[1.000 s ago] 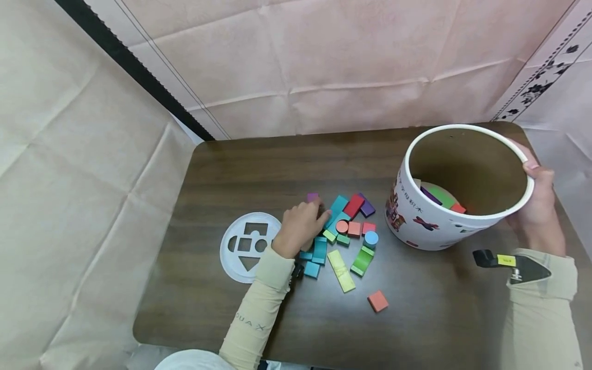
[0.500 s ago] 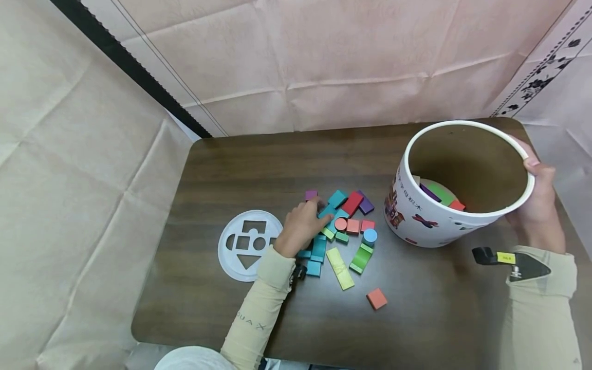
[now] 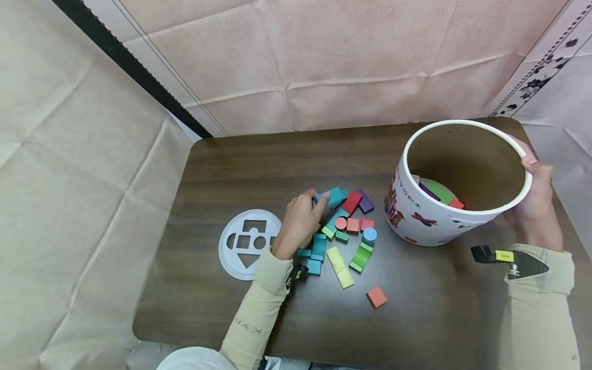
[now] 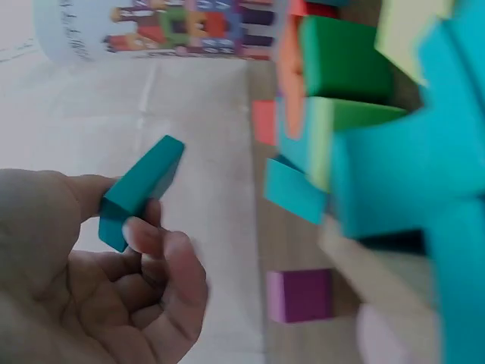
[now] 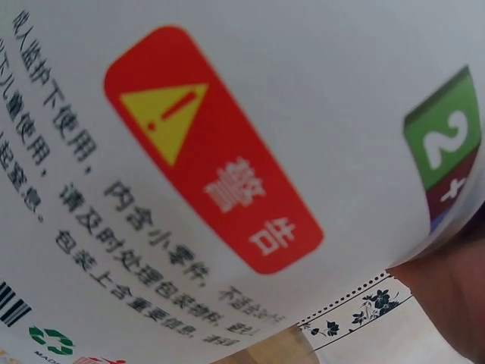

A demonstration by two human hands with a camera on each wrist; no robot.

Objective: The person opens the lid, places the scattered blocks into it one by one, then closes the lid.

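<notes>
My left hand [image 3: 299, 220] pinches a teal block [image 4: 144, 182] between thumb and fingers, above the left edge of a spread of colored blocks. In the left wrist view, the held block is tilted and apart from the others. A purple block [image 4: 301, 296] lies near this hand. My right hand [image 3: 536, 205] grips the white bucket [image 3: 416, 226] at its right side, thumb over the rim. The bucket leans toward me, and a few blocks, green [image 3: 439, 193] and red [image 3: 456, 204] among them, show inside. The right wrist view is filled by its printed wall.
A white disc [image 3: 225, 259] with shaped cutouts lies left of the blocks. Red [image 3: 353, 202], yellow-green [image 3: 339, 267] and green [image 3: 361, 258] blocks lie mid-table, with an orange block [image 3: 376, 297] nearer me. The brown table [image 3: 185, 298] meets pale cloth behind.
My left hand has taken hold of a teal block and lifted it from the spread. The right hand keeps its grip on the bucket, which has hardly moved.
</notes>
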